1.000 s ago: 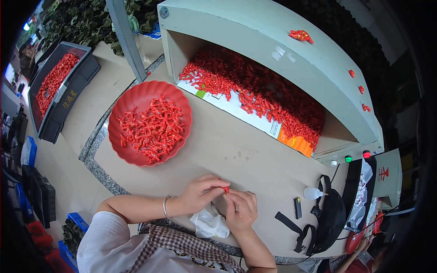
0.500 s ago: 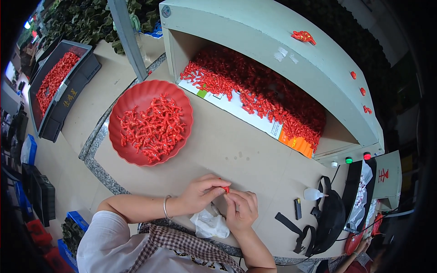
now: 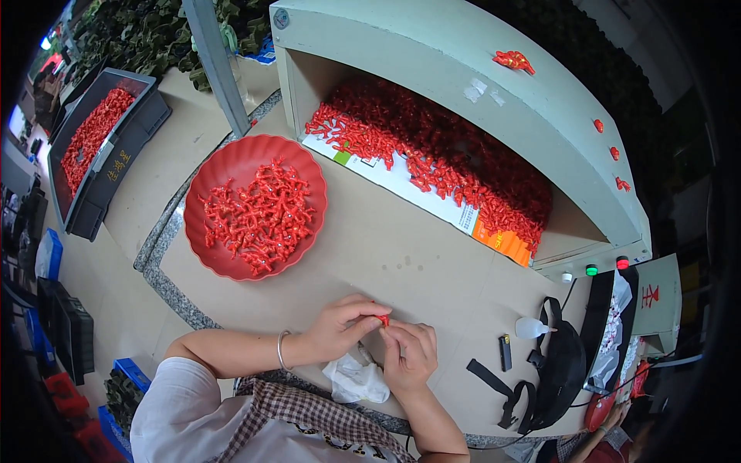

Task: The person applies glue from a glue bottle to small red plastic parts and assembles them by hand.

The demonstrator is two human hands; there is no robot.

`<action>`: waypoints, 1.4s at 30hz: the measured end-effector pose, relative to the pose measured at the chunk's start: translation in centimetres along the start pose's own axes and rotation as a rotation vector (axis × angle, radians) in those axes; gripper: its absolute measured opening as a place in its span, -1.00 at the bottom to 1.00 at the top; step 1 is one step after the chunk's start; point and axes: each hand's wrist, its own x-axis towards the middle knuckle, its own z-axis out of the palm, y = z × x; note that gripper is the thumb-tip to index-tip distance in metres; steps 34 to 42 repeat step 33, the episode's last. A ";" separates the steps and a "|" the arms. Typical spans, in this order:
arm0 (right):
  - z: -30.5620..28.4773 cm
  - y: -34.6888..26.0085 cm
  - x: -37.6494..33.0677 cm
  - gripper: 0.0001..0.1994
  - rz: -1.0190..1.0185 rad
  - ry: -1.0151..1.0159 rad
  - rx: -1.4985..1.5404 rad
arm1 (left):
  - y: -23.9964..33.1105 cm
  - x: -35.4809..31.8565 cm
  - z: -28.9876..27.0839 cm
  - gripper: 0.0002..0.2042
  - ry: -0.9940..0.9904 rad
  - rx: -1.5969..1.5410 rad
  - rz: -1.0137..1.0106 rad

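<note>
Far left: dark bin (image 3: 93,166) of red pieces. Red plate (image 3: 231,166) on the counter (image 3: 401,255) holds a pile of red branch-shaped pieces (image 3: 262,216). Left hand (image 3: 340,328): fingers pinched shut on 1 small red piece (image 3: 383,319), low over the counter's near edge. Right hand (image 3: 409,355): fingertips closed on the same piece. White crumpled cloth (image 3: 356,380) just below both hands. Right: black bag (image 3: 559,370).

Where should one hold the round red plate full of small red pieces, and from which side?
Probably at the red plate's raised rim, on the side nearest the person. The rim is bare and fluted there, while the red pieces fill the middle. The left hand is the closer one, with open table between.
</note>
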 end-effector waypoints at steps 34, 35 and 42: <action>-1.8 3.3 -0.5 -0.74 0.629 -0.153 0.635 | -1.0 1.2 -1.1 -0.58 -0.368 -0.418 -0.603; -1.8 3.3 -0.5 -0.74 0.629 -0.153 0.635 | -1.0 1.2 -1.1 -0.58 -0.368 -0.418 -0.603; -1.8 3.3 -0.5 -0.74 0.629 -0.153 0.635 | -1.0 1.2 -1.1 -0.58 -0.368 -0.418 -0.603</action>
